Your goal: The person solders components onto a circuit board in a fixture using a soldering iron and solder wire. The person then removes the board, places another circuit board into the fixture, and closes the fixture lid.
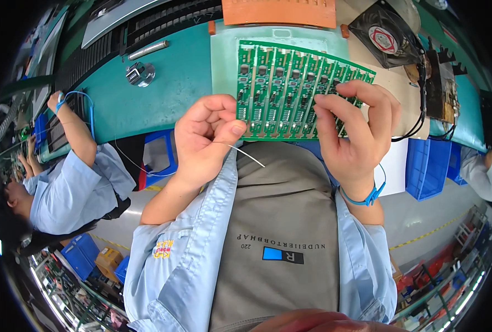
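Note:
A green circuit board panel [279, 94], made of several narrow strips with small black parts, lies in front of me at the table's near edge. By its left end my left hand [204, 138] is closed, thumb against fingers. A thin whitish wire [248, 155] sticks out from under that thumb, its free end pointing down to the right. Over the panel's right half, my right hand [362, 124] has its thumb and index fingertip close together in a pinch at the small parts. Whatever lies between those fingertips is too small to make out. A blue wrist strap [372, 196] circles my right wrist.
Behind the panel stands an orange-brown block [279, 12]. A black fan [383, 39] with dark cables sits at the back right. On the green mat [168, 99] are a small glass-and-metal container [139, 74] and a metal rod [148, 50]. A co-worker [74, 177] sits at left.

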The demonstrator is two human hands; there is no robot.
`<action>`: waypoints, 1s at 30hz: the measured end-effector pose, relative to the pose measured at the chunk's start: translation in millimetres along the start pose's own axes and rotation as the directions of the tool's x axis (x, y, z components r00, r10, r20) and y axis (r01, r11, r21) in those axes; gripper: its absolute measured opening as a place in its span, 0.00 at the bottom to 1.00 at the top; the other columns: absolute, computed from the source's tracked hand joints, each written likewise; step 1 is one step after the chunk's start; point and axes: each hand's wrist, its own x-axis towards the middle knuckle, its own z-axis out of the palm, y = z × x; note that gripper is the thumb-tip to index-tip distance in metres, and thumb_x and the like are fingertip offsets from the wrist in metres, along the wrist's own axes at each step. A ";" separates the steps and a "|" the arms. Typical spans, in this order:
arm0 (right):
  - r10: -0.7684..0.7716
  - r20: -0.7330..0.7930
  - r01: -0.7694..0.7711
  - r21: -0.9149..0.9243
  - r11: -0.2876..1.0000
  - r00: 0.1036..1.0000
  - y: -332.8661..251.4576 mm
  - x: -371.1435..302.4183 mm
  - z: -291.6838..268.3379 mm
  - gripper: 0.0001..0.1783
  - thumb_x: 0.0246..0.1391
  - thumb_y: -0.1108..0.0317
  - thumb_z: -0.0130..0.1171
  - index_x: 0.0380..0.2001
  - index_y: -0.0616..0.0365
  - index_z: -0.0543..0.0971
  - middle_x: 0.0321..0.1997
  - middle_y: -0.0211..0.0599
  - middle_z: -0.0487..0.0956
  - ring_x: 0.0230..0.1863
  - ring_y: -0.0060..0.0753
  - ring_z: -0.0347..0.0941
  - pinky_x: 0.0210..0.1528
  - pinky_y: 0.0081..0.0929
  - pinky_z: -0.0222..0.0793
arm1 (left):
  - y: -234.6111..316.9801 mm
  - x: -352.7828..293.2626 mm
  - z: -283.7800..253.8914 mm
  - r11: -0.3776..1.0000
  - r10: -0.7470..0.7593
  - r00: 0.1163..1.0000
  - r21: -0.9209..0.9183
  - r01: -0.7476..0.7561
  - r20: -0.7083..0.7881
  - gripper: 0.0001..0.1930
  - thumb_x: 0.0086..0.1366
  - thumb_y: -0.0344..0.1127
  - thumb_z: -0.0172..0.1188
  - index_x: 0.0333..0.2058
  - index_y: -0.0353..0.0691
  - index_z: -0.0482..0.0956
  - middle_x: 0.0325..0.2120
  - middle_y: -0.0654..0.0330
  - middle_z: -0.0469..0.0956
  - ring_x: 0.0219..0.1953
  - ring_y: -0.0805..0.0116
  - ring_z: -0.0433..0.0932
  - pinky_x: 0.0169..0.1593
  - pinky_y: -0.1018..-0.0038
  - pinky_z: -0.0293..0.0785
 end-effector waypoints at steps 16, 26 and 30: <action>-0.049 0.116 0.044 0.051 0.998 0.992 -32.7 17.0 5.8 0.13 0.44 0.76 0.71 0.35 0.50 0.85 0.47 0.31 0.80 0.47 0.40 0.72 0.55 0.35 0.69 | -5.6 4.3 13.4 0.999 -0.044 0.996 0.003 0.044 0.082 0.13 0.63 0.20 0.67 0.46 0.38 0.80 0.31 0.69 0.80 0.26 0.87 0.69 0.31 0.89 0.64; -0.037 0.150 0.020 0.112 0.993 0.988 -38.9 19.0 10.1 0.12 0.46 0.76 0.70 0.36 0.52 0.83 0.46 0.34 0.79 0.48 0.42 0.71 0.54 0.36 0.67 | -1.3 3.8 5.6 1.000 0.025 0.992 -0.010 -0.024 0.124 0.10 0.64 0.22 0.66 0.43 0.38 0.80 0.28 0.69 0.80 0.19 0.87 0.61 0.24 0.87 0.58; -0.079 0.157 0.066 0.083 0.994 0.984 -46.8 23.6 13.7 0.11 0.47 0.77 0.69 0.35 0.55 0.82 0.46 0.36 0.79 0.47 0.42 0.71 0.53 0.35 0.68 | 9.7 2.9 2.1 0.996 0.009 0.989 0.086 -0.022 0.146 0.10 0.64 0.23 0.66 0.43 0.38 0.80 0.28 0.69 0.81 0.19 0.87 0.61 0.25 0.87 0.58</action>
